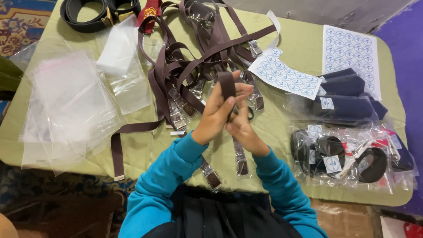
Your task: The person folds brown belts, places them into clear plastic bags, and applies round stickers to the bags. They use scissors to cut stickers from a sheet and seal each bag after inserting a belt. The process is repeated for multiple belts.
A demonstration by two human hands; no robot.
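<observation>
Nearest the person, above the near edge of the green worktop, both hands work one brown strap: the left hand pinches the upright strap end between thumb and fingers, and the right hand is curled close under it, touching the left, though what its fingers grip I cannot tell. To do this step well, the strap should probably be kept flat and taut between the hands, edges aligned, so any turn comes out even. The strap trails down toward the near edge, clear wrap on its buckle end. At the right edge lie bagged coiled belts, about three or four; beyond them two or three bagged dark folded cloths. At the left edge sits one loose stack of clear bags, too many to count. Mid-worktop is a tangled heap of brown straps, uncountable. Farther off lie two sticker sheets, and at the far left corner one black belt.
</observation>
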